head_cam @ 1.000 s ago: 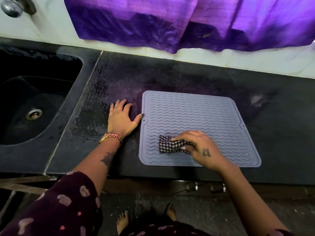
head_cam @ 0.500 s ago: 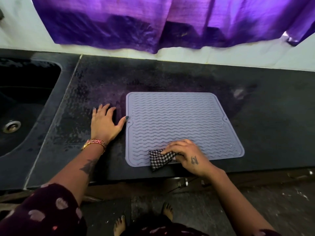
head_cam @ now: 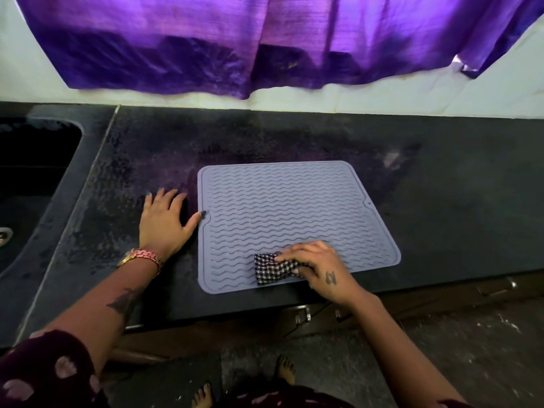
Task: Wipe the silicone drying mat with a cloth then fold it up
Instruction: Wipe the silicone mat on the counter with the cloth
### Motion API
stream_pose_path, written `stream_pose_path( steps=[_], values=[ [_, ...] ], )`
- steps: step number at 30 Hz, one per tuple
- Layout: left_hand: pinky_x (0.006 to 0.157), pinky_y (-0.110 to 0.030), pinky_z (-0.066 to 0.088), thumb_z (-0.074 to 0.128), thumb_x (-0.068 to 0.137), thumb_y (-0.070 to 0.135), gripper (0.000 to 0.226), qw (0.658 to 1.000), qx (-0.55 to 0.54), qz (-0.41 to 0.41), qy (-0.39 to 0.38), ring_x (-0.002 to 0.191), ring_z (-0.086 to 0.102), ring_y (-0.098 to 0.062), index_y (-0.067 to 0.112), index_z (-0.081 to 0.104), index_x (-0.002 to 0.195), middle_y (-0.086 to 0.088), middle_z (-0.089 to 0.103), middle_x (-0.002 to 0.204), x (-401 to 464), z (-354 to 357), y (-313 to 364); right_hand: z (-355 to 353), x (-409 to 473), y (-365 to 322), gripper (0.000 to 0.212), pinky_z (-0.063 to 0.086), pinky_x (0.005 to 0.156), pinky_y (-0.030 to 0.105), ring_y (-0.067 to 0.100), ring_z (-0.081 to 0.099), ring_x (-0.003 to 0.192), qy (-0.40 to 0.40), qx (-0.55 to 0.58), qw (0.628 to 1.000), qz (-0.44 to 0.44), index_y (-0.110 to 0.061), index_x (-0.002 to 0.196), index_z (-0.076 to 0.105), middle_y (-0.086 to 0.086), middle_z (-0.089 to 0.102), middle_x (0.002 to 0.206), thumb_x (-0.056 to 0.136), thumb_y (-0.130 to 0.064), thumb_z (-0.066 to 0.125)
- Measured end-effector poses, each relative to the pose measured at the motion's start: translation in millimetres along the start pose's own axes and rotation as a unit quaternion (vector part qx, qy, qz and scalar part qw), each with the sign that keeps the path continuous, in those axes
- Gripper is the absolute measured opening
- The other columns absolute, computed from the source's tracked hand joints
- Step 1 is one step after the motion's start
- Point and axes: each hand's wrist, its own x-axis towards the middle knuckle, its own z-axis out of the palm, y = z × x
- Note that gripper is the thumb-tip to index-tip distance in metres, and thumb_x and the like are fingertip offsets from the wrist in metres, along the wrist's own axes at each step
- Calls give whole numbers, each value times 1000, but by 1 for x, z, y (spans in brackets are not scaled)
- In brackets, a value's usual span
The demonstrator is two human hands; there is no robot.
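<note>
The right hand [head_cam: 321, 270] and the checked cloth [head_cam: 272, 270] now sit farther right along the near edge of the silicone drying mat [head_cam: 294, 210] than half a second ago, fully on its surface.

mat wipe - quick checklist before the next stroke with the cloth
1. Mat lying flat on the counter, no corner lifted: ok.
2. Left hand bracing: palm flat on the counter, thumb tip at the mat's left edge notch: ok.
3. Right hand gripping the checked cloth, cloth pressed to the mat near its front edge: ok.
4. Mat surface free of other items so the stroke runs unblocked: ok.
5. Mat's front edge fully on the counter, not overhanging: ok, though close to the counter's front edge.
6. Mat wiped clean or dry: cannot tell.
</note>
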Motion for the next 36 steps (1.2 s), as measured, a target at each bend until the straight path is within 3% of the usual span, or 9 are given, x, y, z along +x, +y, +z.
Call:
stream_pose_path(
  steps=[5, 10, 19, 23, 29, 36],
  values=[
    [116, -49, 12, 41, 86, 61, 72, 1000, 1, -11, -5, 137, 32, -36, 6, 52, 131, -17, 47, 140, 0, -3, -1, -20, -2, 25, 42, 36, 96, 35, 21, 54, 110, 39, 3, 998, 43, -32, 115, 64, -10, 63, 118, 84, -4, 61],
    [117, -50, 10, 63, 84, 41, 62, 998, -60, -24, -8, 138, 30, -35, 8, 48, 134, -15, 44, 143, 11, -9, 19, -26, 3, 28, 44, 40, 90, 37, 24, 53, 104, 133, -45, 985, 100, -26, 120, 62, -4, 64, 116, 83, -2, 59],
    [118, -39, 2, 54, 90, 40, 58, 989, -140, 45, -33, 143, 20, -27, 15, 39, 141, -10, 32, 151, 19, 4, 102, 5, -10, 18, 39, 39, 80, 32, 21, 52, 99, 150, -134, 977, 73, -31, 122, 58, -7, 63, 112, 86, -19, 58],
    [119, -38, 3, 53, 91, 40, 59, 984, -162, 50, -45, 143, 17, -26, 16, 36, 143, -9, 29, 153, 20, 7, 126, -10, -12, 35, 39, 45, 81, 35, 23, 52, 96, 167, -159, 967, 113, -29, 124, 57, -6, 63, 113, 88, -15, 56],
    [119, -39, 5, 53, 91, 41, 61, 982, -171, 60, -54, 143, 17, -27, 16, 33, 144, -10, 28, 153, 20, 12, 143, -21, 3, 43, 45, 43, 86, 42, 24, 48, 102, 210, -120, 950, 196, -25, 128, 56, -1, 61, 118, 87, -8, 52],
    [119, -40, 1, 42, 92, 53, 63, 986, -136, 77, -64, 145, 13, -25, 18, 34, 143, -8, 25, 154, 9, 37, 153, 8, -11, 24, 38, 46, 75, 38, 26, 54, 93, 227, -164, 951, 134, -27, 123, 59, -1, 63, 114, 86, -19, 58]
  ],
)
